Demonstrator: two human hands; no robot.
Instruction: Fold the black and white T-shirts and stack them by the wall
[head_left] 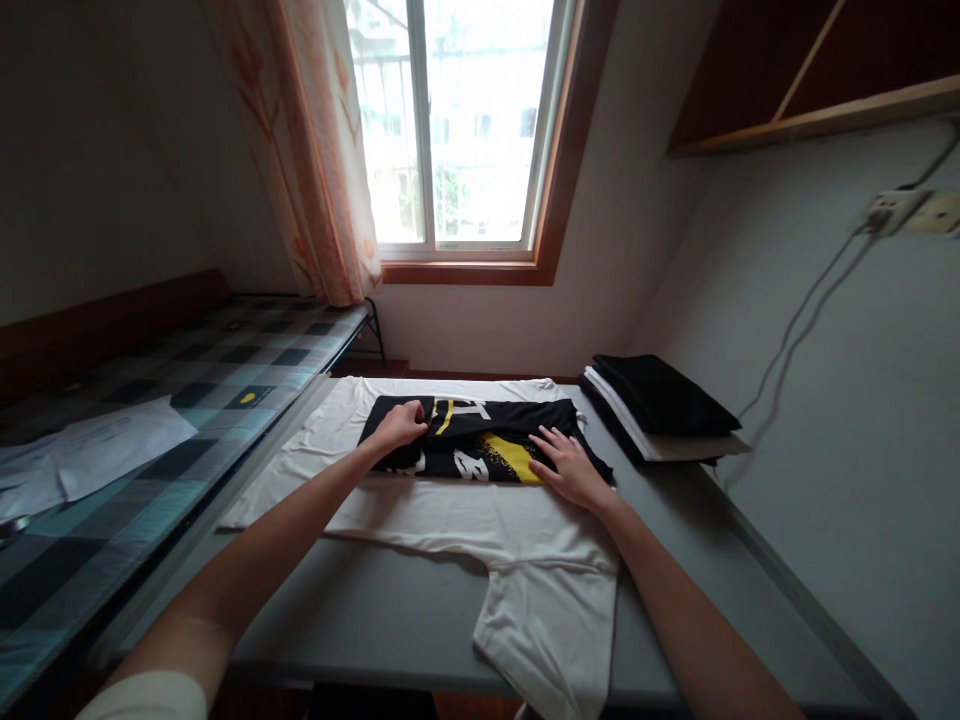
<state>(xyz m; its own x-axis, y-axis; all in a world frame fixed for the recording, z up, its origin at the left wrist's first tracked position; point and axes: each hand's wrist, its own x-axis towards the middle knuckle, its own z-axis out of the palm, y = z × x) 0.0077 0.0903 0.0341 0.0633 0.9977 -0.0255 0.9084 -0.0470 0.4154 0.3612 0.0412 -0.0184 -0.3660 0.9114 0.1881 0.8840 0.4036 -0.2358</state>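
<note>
a: quick q, where's the black printed tee (pixel 517 410)?
b: ctr of the frame, in a narrow strip, lying on the white tee (pixel 450 515). that one's spread on the grey table (pixel 390 610), w/ 1 sleeve (pixel 551 615) toward bottom ctr-right.
a: k, & the hands?
b: left hand (pixel 403 425) is just left of ctr, fingers curled in & pressed together, prob pinching a bit of the black cloth. how much fabric's caught, can't tell. right hand (pixel 571 472) is ctr-right, fingers spread, palm down over the right end by the yellow print (pixel 511 457).
a: so what's the step rn?
b: looks like handling the strip's layers: 1 hand pinching, 1 steadying. still some creases on the right part, imo.
a: & the next move calls for?
b: a light pinch w/ the left, flat pressure w/ the right, so the layers don't slip or drag the white tee under them.
a: anything nearby?
b: stack of folded cloth (pixel 664 395) on the table, right of ctr, apart from the right hand. papers (pixel 120 450) on the checked mattress (pixel 281 352), far left.
</note>
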